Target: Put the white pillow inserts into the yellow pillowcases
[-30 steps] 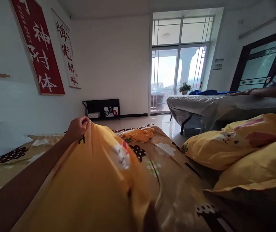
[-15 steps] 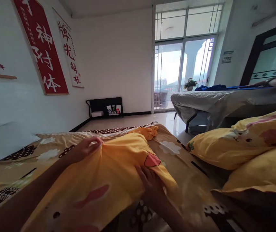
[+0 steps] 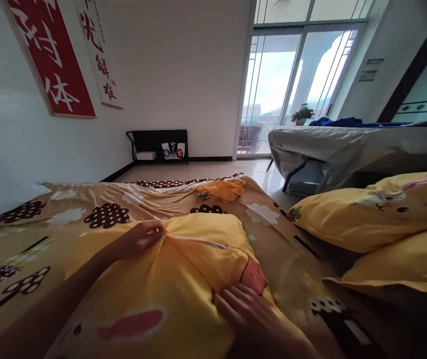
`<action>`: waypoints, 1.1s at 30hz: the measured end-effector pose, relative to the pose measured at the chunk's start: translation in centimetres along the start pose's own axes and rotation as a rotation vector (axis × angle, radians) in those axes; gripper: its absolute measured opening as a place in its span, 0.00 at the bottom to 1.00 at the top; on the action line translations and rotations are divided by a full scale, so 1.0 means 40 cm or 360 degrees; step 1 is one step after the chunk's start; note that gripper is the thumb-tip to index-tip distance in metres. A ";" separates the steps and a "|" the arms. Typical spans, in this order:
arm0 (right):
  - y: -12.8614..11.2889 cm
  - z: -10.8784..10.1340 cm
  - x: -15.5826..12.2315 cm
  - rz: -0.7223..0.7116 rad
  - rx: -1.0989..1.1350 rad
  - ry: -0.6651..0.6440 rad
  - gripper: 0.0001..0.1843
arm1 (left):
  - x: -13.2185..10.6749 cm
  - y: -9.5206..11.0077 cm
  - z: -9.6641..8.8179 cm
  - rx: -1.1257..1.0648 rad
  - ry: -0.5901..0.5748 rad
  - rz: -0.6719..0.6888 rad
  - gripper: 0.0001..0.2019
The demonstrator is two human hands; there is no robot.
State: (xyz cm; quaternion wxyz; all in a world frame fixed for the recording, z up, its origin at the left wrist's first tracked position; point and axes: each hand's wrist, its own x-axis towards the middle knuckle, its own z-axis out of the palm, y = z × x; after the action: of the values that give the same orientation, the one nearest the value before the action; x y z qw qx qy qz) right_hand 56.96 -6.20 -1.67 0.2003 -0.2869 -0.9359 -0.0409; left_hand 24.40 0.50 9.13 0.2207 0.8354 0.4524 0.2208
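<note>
Left hand (image 3: 144,238), centre-left of the frame, has fingertips pressed together, pinching the far seam of a yellow pillow (image 3: 168,279). Right hand (image 3: 248,314), bottom centre, lies flat with fingers slightly spread on the pillow's right side. The pillow rests on a brown patterned bedsheet (image 3: 97,209); two more yellow pillows (image 3: 377,219) sit at right.

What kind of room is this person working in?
Most likely a bedroom or guest room: a bed under a brown patterned cover, yellow pillows stacked at the right, and a second covered bed near the sliding glass doors.
</note>
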 end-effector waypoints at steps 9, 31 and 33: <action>0.158 0.052 -0.165 0.1441 0.0318 0.0190 0.25 | -0.150 -0.136 0.094 0.0845 0.0490 -0.0200 0.23; 0.191 -0.128 0.137 0.0852 -0.0327 -0.0363 0.17 | -0.049 0.069 0.144 0.0764 0.0167 0.0193 0.18; 0.164 -0.122 0.240 0.0657 -0.0316 -0.0499 0.21 | -0.001 0.124 0.219 0.0742 -0.0020 0.0384 0.20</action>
State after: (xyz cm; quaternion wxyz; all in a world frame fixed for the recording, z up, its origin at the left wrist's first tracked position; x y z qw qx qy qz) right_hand 55.04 3.32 6.39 0.0279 -0.4927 -0.8685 -0.0457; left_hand 32.63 -3.45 4.90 -0.0028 0.9129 0.3868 0.1301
